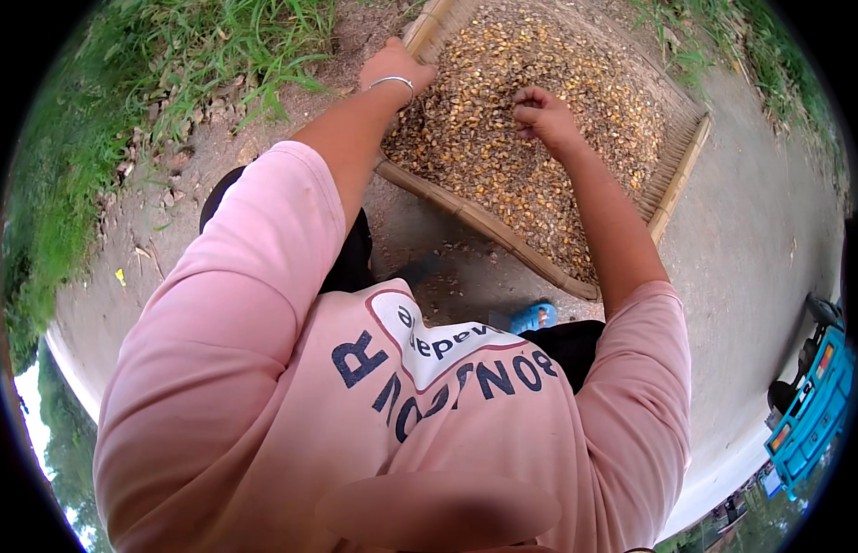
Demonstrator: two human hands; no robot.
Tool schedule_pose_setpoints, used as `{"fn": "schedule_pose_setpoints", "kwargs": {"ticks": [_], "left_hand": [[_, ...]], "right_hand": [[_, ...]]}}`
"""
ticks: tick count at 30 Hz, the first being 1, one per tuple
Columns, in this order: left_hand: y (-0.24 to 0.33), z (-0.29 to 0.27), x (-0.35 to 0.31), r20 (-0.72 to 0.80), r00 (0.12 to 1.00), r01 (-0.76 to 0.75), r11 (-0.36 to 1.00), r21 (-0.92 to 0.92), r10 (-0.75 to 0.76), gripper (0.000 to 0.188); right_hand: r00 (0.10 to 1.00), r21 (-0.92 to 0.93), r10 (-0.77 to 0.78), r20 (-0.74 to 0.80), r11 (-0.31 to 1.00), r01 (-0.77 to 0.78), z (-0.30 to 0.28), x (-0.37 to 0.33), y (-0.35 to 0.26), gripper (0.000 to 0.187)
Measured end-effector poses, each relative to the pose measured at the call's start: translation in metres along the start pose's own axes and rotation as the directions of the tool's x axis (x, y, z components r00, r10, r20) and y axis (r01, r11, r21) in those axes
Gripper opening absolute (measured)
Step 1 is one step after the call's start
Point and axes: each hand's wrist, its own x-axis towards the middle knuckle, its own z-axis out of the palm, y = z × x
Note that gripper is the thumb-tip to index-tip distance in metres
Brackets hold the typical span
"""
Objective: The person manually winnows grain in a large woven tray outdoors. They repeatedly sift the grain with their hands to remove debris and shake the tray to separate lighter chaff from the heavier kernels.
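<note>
A large woven bamboo tray with a raised rim lies before me, tilted in view. Spread thickly over it are yellow and brownish corn kernels, mixed with darker bits. At the tray's left edge my left hand, with a silvery bracelet at the wrist, is closed on the rim. My right hand is over the middle of the kernels, its fingers curled in a pinch. Whatever may be between those fingertips is too small to make out.
Green grass and dry leaves border the ground on the left. Grey concrete stretches to the right, where a blue three-wheeled vehicle stands. A blue sandal on my foot shows just below the tray's near rim.
</note>
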Motion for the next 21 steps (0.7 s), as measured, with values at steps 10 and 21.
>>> {"fn": "schedule_pose_setpoints", "kwargs": {"ticks": [10, 21], "left_hand": [[-0.008, 0.009, 0.007, 0.008, 1.0, -0.001, 1.0, -0.027, 0.001, 0.07], [0.001, -0.012, -0.013, -0.068, 0.997, 0.016, 0.985, -0.172, -0.028, 0.048]], "right_hand": [[0.932, -0.728, -0.323, -0.165, 0.678, 0.106, 0.022, 0.015, 0.021, 0.031], [0.933, -0.712, -0.361, -0.004, 0.656, 0.251, 0.037, -0.009, 0.007, 0.04]]}}
